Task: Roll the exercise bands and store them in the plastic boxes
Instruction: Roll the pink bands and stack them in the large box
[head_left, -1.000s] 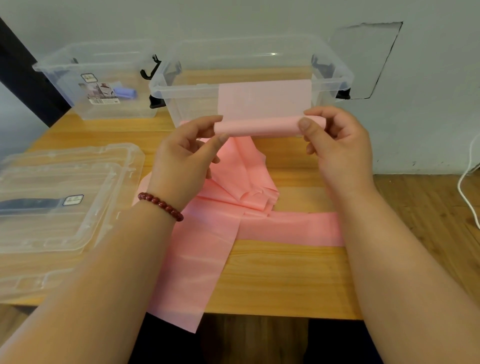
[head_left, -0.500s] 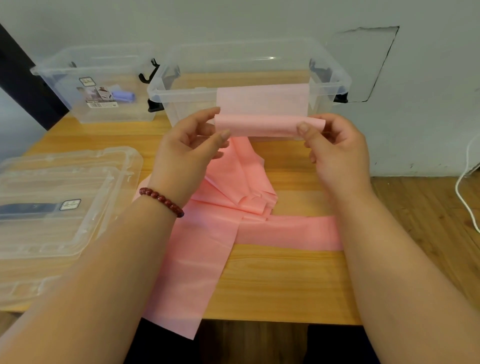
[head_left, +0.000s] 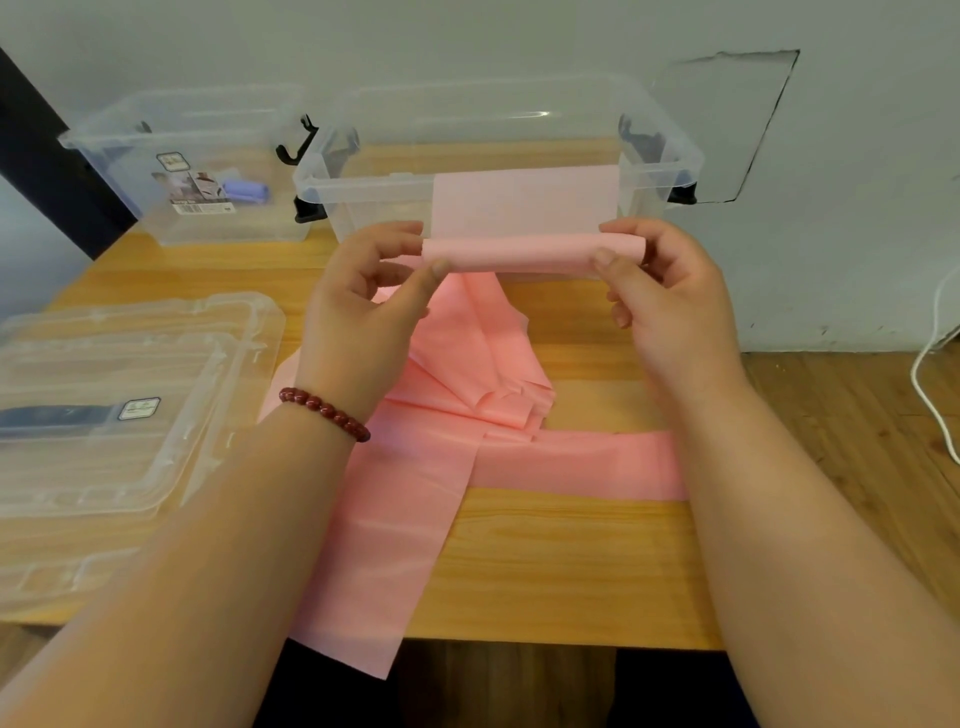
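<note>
Matt pink band (head_left: 405, 519): thin, smooth, rubbery-looking sheet w/ creases. Far-centre box (head_left: 363, 182) & far-left box (head_left: 130, 150): clear glossy plastic. Lids (head_left: 130, 364) left: same plastic. Bench (head_left: 545, 571): pale wood, visible grain. Bracelet (head_left: 324, 413): glossy dark-red beads.

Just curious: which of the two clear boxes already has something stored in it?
The far-left box, with the label: a purple roll lies inside. The box behind the pink band shows none.

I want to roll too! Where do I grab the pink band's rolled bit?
Pinch the pink roll at its two ends, one hand from each side, as the left hand and right hand do: it lies level, and the loose tail hangs under its middle.
</note>
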